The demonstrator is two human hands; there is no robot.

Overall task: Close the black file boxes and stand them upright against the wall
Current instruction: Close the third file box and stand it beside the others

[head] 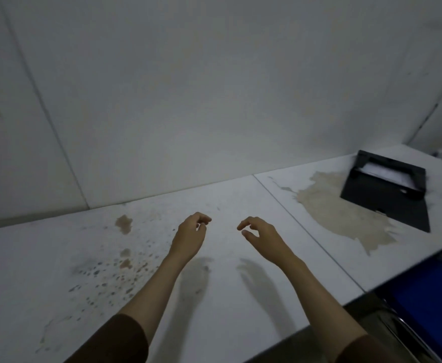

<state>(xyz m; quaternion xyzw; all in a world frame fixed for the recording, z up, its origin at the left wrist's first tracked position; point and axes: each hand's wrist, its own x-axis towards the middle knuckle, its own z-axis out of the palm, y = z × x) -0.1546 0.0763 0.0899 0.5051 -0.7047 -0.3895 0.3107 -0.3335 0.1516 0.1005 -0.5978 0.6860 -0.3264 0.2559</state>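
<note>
One black file box (371, 195) lies open and flat on the white table (227, 284) at the far right, with white papers (387, 172) showing inside it and its lid flap spread toward me. My left hand (189, 235) and my right hand (260, 235) hover over the middle of the table, side by side and apart from each other. Both hold nothing, with fingers loosely curled and separated. The box is well to the right of my right hand. The white wall (188, 100) rises just behind the table.
A large beige stain (337, 216) spreads under and beside the box. Brown spots and smaller stains (124, 224) mark the table's left part. A blue surface (429, 297) and a dark frame sit below the table's right edge.
</note>
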